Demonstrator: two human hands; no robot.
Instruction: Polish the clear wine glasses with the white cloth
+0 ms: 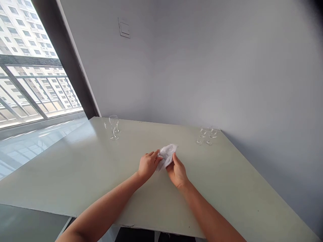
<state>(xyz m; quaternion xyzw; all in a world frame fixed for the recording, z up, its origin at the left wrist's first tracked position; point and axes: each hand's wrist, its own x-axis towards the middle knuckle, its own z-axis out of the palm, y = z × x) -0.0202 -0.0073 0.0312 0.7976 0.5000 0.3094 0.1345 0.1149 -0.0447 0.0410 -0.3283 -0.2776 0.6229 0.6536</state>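
Over the middle of the table, a white cloth (168,158) is bunched between my two hands. A clear stemmed glass (165,151) lies partly wrapped in it; the cloth and fingers hide most of its shape. My left hand (148,164) is closed at the glass's left end, with thumb and fingers pinching it. From the right, my right hand (178,171) grips the cloth around the glass, thumb on top and fingers underneath.
Clear stemmed glasses (114,125) stand at the back left of the pale table (101,174). Two more glasses (213,132) are at the back right, close to the wall (214,67). A window with a railing (37,90) is on the left.
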